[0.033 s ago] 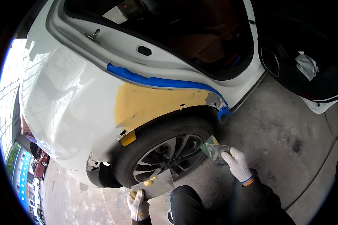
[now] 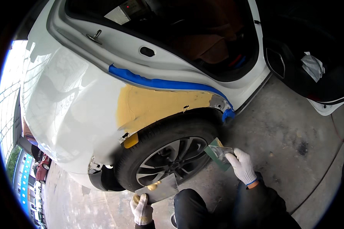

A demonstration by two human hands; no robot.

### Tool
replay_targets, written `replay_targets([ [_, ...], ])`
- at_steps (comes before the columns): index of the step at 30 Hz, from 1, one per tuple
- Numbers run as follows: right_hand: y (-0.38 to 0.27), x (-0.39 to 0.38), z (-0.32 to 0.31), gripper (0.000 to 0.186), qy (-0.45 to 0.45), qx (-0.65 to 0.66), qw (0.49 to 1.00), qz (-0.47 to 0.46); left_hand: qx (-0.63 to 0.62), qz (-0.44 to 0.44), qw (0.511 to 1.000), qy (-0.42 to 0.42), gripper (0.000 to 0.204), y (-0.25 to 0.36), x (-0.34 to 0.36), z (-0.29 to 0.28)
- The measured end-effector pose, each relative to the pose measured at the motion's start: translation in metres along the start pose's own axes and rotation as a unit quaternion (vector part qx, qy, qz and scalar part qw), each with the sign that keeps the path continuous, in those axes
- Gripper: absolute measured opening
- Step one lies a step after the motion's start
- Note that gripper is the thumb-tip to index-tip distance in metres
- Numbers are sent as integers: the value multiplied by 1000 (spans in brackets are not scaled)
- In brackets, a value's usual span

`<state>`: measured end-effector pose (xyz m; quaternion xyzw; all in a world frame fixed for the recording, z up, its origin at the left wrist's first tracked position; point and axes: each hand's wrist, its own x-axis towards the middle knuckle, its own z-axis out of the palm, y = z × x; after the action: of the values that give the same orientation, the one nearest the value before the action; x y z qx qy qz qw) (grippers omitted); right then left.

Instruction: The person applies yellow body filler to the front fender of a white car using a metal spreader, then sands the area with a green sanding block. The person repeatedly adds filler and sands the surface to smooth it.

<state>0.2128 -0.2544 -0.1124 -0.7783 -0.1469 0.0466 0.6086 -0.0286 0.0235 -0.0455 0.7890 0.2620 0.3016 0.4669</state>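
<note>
Below the wheel, the left hand grips a grey plate bearing a yellow lump; to the wheel's right, the right hand is closed around a green spreader. Above the wheel, yellow filler coats the white panel.

White knit gloves on L hand & R hand of the person by me; R glove w/ blue trim at cuff, dark sleeve just past it. Trousers dark too.

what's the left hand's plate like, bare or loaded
Loaded: a tan lump sits on the grey plate in the left hand.
</note>
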Motion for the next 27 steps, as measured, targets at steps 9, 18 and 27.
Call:
replay_targets([
  [9,-109,66,-12,32,149,-342,786,-493,-116,-117,986,14,30,-20,-25,-4],
  [18,-125,81,-7,36,154,-417,746,-495,-194,-134,969,67,23,-22,-29,0],
  [27,-103,0,-23,31,-246,108,954,-133,-288,-194,935,-78,28,-22,-12,2],
])
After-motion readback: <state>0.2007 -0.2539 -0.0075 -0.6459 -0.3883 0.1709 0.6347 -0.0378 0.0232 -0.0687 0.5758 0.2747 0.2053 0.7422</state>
